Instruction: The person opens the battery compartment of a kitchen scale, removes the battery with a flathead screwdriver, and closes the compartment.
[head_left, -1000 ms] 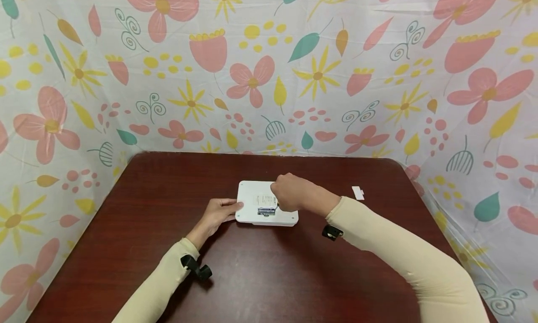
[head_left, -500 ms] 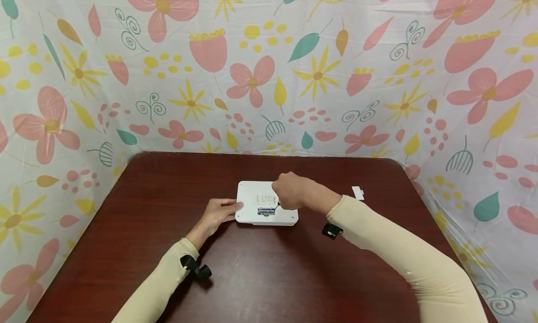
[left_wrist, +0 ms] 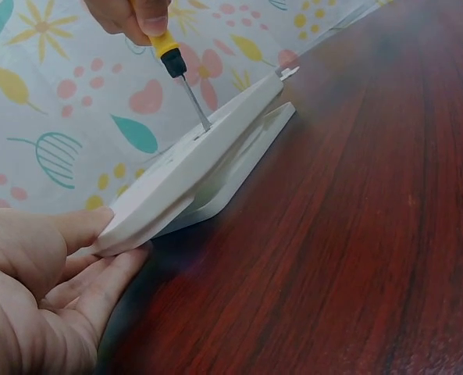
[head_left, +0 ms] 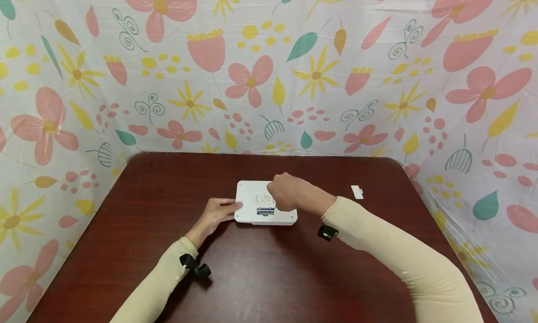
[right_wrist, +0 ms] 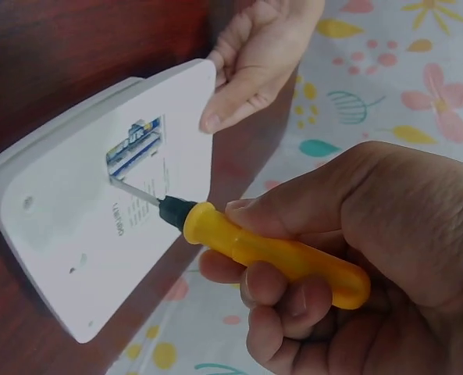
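Observation:
A flat white device (head_left: pixel 251 197) lies with its underside up on the table, a printed label and a battery compartment showing. Two AA-size batteries (right_wrist: pixel 140 148) sit side by side in that compartment. My left hand (head_left: pixel 215 214) pinches the device's left edge, thumb on top and fingers beneath, as the left wrist view shows. In my right hand (head_left: pixel 287 192) I grip a yellow-handled screwdriver (right_wrist: pixel 270 254) with a black collar. Its metal tip touches the end of the battery compartment. The head view hides most of the screwdriver behind the right hand.
A small white battery cover (head_left: pixel 357 192) lies apart on the right of the dark reddish-brown table (head_left: pixel 252 276). Flower-printed cloth (head_left: pixel 252 108) hangs behind and along both sides. Black wrist mounts (head_left: pixel 195 267) are strapped over the sleeves.
The right hand, with the screwdriver, has shifted slightly left over the device. The left hand keeps its grip on the edge, and the head view has moved a little.

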Demonstrator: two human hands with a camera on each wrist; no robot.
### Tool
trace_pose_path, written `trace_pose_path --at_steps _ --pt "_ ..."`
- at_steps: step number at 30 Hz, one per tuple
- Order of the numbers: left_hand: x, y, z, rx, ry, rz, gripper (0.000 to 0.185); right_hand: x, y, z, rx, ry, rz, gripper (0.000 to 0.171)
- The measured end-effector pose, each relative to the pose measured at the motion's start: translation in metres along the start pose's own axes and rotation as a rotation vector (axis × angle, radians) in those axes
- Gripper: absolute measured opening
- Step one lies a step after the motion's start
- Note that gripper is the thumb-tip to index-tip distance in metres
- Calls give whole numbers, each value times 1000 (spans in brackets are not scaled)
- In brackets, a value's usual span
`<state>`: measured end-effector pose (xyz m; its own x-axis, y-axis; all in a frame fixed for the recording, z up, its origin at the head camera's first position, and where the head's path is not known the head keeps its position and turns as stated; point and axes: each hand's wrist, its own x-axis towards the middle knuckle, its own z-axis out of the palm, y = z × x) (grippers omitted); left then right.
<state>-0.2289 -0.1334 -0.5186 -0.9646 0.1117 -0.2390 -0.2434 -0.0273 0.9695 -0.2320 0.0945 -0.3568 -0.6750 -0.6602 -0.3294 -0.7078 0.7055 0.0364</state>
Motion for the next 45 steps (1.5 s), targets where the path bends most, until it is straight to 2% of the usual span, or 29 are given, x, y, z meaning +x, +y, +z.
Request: trace_pose_path --at_steps 10,21,26,38,45 --pt "1 -1 -1 -6 1 0 38 -1 15 6 18 49 -38 35" --pt "2 -1 -2 -7 -1 2 38 -11 30 17 66 173 -124 47" --pt "1 0 -1 2 -16 7 38 -12 35 20 110 193 -127 50" --pt "2 1 -1 -8 -6 10 39 -17 46 32 182 277 -159 57" --pt "1 1 0 -4 -3 1 38 -19 51 40 231 294 -155 58"
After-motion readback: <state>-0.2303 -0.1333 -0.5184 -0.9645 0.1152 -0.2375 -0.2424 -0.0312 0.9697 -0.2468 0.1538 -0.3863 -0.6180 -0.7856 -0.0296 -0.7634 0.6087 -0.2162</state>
